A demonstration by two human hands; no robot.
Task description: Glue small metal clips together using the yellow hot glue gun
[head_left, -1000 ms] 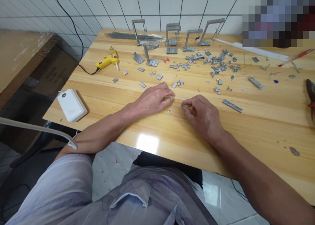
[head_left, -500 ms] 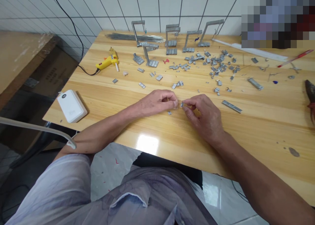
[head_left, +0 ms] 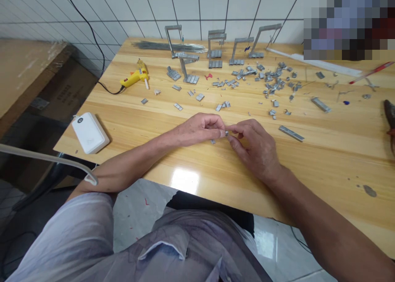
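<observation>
My left hand (head_left: 205, 128) and my right hand (head_left: 256, 146) meet fingertip to fingertip over the wooden table (head_left: 148, 154). Between them is a small grey metal piece (head_left: 226, 133), pinched by both, its exact shape mostly covered by the fingers. Just below my left fingertips lies another tiny grey metal piece (head_left: 212, 142). A little beyond my hands is a small group of metal pieces (head_left: 222, 106). Off to the right of my right hand rests a grey metal strip (head_left: 291, 133).
Several grey metal stands (head_left: 189, 70) line the back, with a bundle of thin rods (head_left: 154, 46). Scattered metal bits (head_left: 274, 82) cover the right middle. A yellow glue gun (head_left: 135, 76) and a white power bank (head_left: 90, 132) are on the left. A red pen (head_left: 370, 73) lies far right.
My left fingertips have moved slightly right and closed the gap to the small metal piece at my right fingers. Both hands now touch it.
</observation>
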